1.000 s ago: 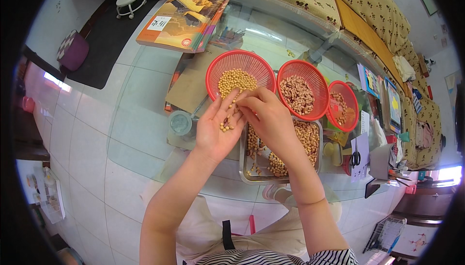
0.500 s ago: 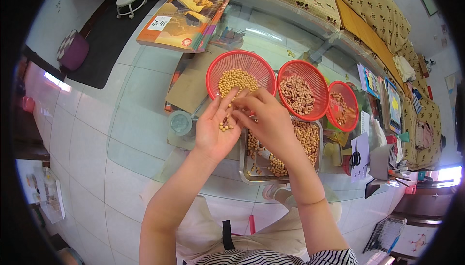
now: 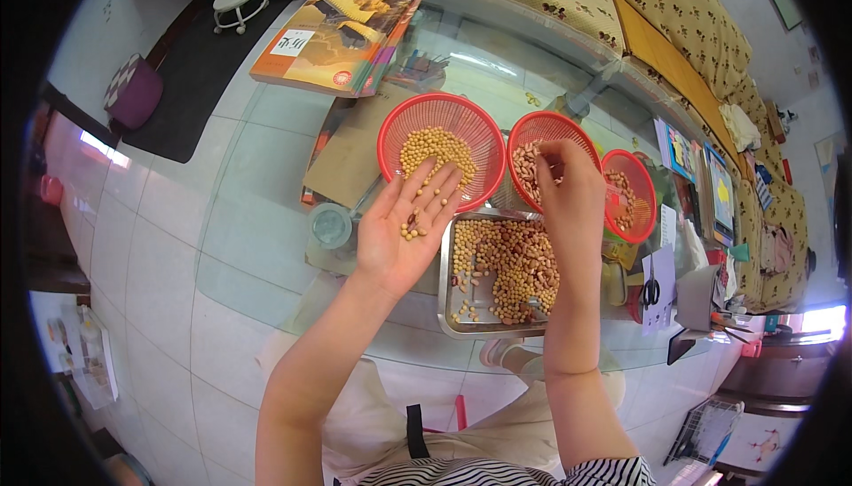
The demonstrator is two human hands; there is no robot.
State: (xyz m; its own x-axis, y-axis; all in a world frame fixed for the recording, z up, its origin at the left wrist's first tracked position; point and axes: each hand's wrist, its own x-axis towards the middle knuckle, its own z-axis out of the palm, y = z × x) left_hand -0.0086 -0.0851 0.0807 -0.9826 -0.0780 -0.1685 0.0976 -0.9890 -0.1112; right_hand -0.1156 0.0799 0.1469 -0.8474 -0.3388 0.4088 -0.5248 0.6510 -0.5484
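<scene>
My left hand (image 3: 401,233) lies palm up with its fingers spread, just in front of a red mesh basket (image 3: 390,122) of yellow soybeans (image 3: 435,150). Several soybeans and a dark red bean (image 3: 412,220) rest on its palm and fingers. My right hand (image 3: 568,182) reaches over the middle red basket (image 3: 555,119), thumb and fingertips drawn together; what they pinch is hidden. Pinkish-brown kernels (image 3: 525,166) lie in that basket. Below my hands, a metal tray (image 3: 446,308) contains mixed soybeans and pinkish kernels (image 3: 524,277).
A third, smaller red basket (image 3: 650,193) with kernels stands at the right. Books (image 3: 333,38) lie at the glass table's far left, near cardboard (image 3: 355,162) and a glass cup (image 3: 332,225). Scissors (image 3: 652,289) and jars (image 3: 612,282) are on the right. A sofa (image 3: 532,7) runs behind.
My right hand has moved from above my left palm rightward to the middle basket, uncovering the left fingers and more of the tray. The left hand stays in place, its fingers slightly more spread.
</scene>
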